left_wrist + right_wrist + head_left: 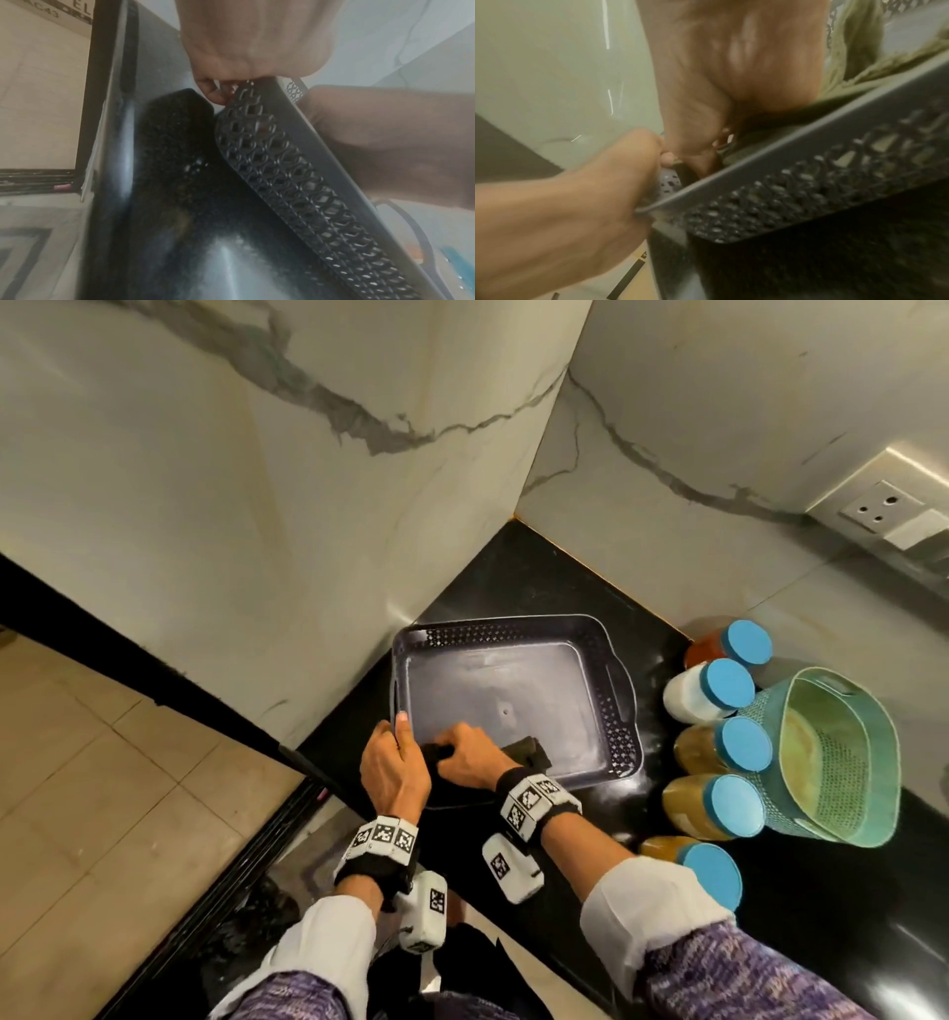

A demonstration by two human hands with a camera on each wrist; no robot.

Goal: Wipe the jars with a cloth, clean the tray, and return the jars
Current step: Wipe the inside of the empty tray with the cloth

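Note:
A grey tray (513,625) with lattice walls stands on the black counter (518,567), nothing in it but a cloth. My left hand (398,747) grips the tray's near-left corner, thumb over the rim; in the left wrist view its fingers (218,95) curl on the lattice wall (282,162). My right hand (457,747) is inside the tray at the near edge and holds an olive cloth (531,752) against the floor. From the right wrist, the cloth (854,40) bunches under the palm. Several blue-lidded jars (739,742) lie in a row right of the tray.
A teal perforated basket (842,757) leans just right of the jars. Marble walls meet in a corner behind the tray. A wall socket (883,505) sits at far right. The counter's edge drops to a tiled floor (102,762) on the left.

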